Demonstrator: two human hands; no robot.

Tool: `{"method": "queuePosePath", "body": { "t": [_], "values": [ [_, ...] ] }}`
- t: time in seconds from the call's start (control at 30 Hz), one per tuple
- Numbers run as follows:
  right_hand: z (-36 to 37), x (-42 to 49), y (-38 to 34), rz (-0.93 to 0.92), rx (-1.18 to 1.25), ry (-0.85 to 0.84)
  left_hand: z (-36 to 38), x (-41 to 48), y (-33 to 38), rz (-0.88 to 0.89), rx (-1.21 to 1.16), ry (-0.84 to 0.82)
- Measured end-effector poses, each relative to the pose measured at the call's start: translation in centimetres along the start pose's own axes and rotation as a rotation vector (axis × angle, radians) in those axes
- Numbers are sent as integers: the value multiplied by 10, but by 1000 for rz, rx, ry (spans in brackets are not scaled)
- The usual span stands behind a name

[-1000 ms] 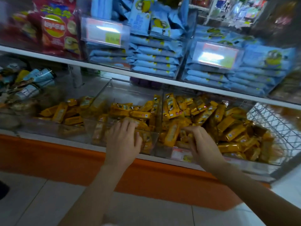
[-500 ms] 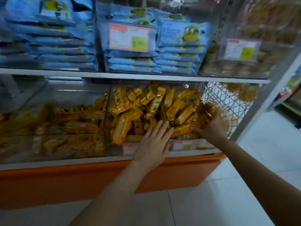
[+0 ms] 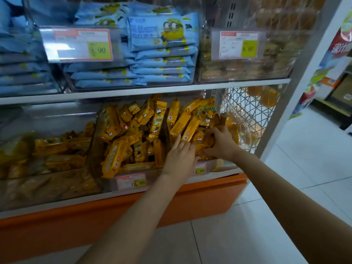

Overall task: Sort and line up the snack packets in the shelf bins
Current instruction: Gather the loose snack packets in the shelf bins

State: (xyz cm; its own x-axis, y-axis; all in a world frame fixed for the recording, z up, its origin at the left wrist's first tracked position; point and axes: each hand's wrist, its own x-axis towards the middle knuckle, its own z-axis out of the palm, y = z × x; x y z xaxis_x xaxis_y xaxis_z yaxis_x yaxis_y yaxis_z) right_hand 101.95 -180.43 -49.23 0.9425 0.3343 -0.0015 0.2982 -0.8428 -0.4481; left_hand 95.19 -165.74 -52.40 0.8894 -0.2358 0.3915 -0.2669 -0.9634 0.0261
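Observation:
Yellow snack packets (image 3: 133, 138) lie jumbled in clear plastic bins (image 3: 91, 149) on the lower shelf. In the rightmost bin more yellow packets (image 3: 187, 124) lean at angles. My left hand (image 3: 181, 155) reaches into that bin with straight fingers touching the leaning packets from below. My right hand (image 3: 221, 141) is beside it, further right, with fingers curled round yellow packets in the same bin. Which packet it holds is partly hidden by the fingers.
Blue packets (image 3: 163, 54) fill bins on the upper shelf, with price tags (image 3: 80, 44) on the fronts. A wire mesh panel (image 3: 247, 113) closes the shelf's right end. A price tag (image 3: 131, 181) sits on the lower bin front. White tiled floor (image 3: 304, 168) lies to the right.
The view shifted right along the shelf. Both hands moved from the middle bins to the rightmost bin; my left hand went in among the packets next to my right hand.

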Motion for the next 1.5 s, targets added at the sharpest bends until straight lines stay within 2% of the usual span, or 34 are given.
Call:
{"method": "queuePosePath", "body": {
  "t": [0.13, 0.23, 0.3, 0.4, 0.47, 0.57, 0.67, 0.8, 0.9, 1.17, 1.33, 1.5],
  "values": [
    [-1, -4, 0, -100, 53, -65, -3, 2, 12, -126, -183, -21],
    [-3, 2, 0, -186, -59, -131, -2, 5, 10, -170, -159, -62],
    [-4, 5, 2, -160, -88, -151, -4, 7, 8, -178, -132, -93],
    [-3, 5, 6, -113, 6, -159, -6, 6, 8, -175, -179, -117],
    [-4, 3, 8, -88, 28, -175, -10, 1, 9, -185, -285, -44],
    [-6, 4, 6, -36, -116, -184, -25, -7, 8, -170, -399, 136],
    [-10, 3, 0, 11, -145, -133, -42, -16, 0, -122, -349, 284],
    [-12, -7, -5, -1, -162, -70, -62, -31, -15, -124, -423, 354],
    [-8, -13, -7, -24, -165, -11, -71, -44, -32, -130, -366, 424],
    [-7, -25, -31, -31, -195, 295, -77, -78, -71, -194, -234, 378],
    [-19, -30, -40, -67, -59, 453, -79, -79, -73, -215, -232, 355],
    [-37, -44, -63, -201, 60, 582, -82, -77, -72, -206, -226, 383]
  ]
}}
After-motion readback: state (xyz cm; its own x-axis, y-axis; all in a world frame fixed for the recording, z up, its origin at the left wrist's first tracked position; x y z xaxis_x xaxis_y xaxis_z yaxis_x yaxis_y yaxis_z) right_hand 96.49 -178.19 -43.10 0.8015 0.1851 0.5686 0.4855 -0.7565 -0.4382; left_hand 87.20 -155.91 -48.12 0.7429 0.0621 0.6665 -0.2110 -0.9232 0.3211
